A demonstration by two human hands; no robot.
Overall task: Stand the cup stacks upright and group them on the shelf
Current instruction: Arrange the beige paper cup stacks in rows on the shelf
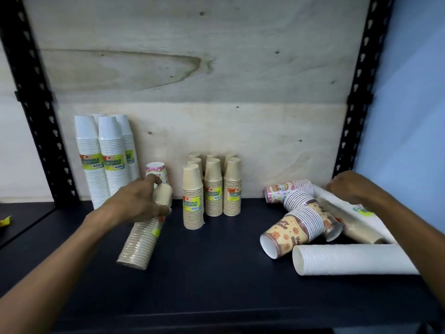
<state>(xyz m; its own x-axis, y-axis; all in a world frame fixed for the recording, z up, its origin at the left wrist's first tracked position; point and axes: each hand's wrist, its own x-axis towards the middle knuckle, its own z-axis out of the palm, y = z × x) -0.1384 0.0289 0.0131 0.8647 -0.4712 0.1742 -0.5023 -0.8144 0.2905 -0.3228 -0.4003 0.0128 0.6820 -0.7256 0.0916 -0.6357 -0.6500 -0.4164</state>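
My left hand [142, 203] grips a tan cup stack [142, 239] near its top; the stack leans, its wide end low on the dark shelf [216, 273]. Behind it a pink dotted stack [156, 173] stands upright. White stacks [101, 162] stand grouped at the back left, and tan stacks [212, 189] stand grouped in the middle. On the right lies a pile: a cartoon-print stack [289, 232], a pink stack [281, 190], a tan stack [356, 225] and a long white stack [354, 259]. My right hand [349, 186] reaches onto the pile's back, fingers curled; what it holds is hidden.
A pale plywood back panel [216, 131] closes the shelf. Black perforated uprights stand at the left [36, 112] and right [356, 104]. A blue wall [409, 116] lies beyond the right upright. The shelf's front edge runs along the bottom.
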